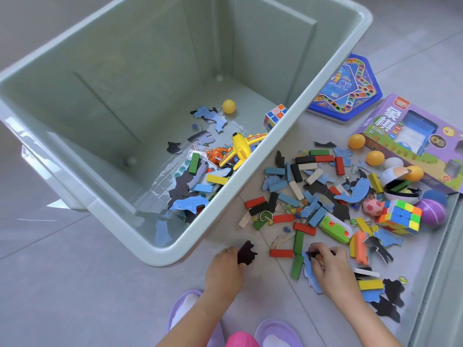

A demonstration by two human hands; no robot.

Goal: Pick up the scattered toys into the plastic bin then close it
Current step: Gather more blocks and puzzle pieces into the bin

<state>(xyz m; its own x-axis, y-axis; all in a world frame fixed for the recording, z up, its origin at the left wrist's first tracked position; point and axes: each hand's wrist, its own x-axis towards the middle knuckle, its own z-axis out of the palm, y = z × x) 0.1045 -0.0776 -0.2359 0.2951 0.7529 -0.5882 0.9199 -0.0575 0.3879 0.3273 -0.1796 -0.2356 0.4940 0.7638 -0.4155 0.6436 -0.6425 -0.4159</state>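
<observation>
A large pale green plastic bin (175, 249) stands open on the floor, holding a yellow toy plane (241, 146), a small cube, a yellow ball and several puzzle pieces and blocks. Scattered toys (313, 196) lie on the floor to its right: coloured wooden blocks, blue and black puzzle pieces, marbles, balls. My left hand (224, 270) pinches a black puzzle piece (246, 251) just below the bin's near corner. My right hand (330, 269) is closed on small pieces over a blue puzzle piece (310, 276).
A colourful cube (399, 216), a purple ball (433, 211), a green toy (335, 227) and a white egg toy lie among the pile. A purple game box (413, 136) and a blue board game (345, 88) sit behind. A grey lid edge (441, 271) runs along the right. My purple slippers (185, 306) are below.
</observation>
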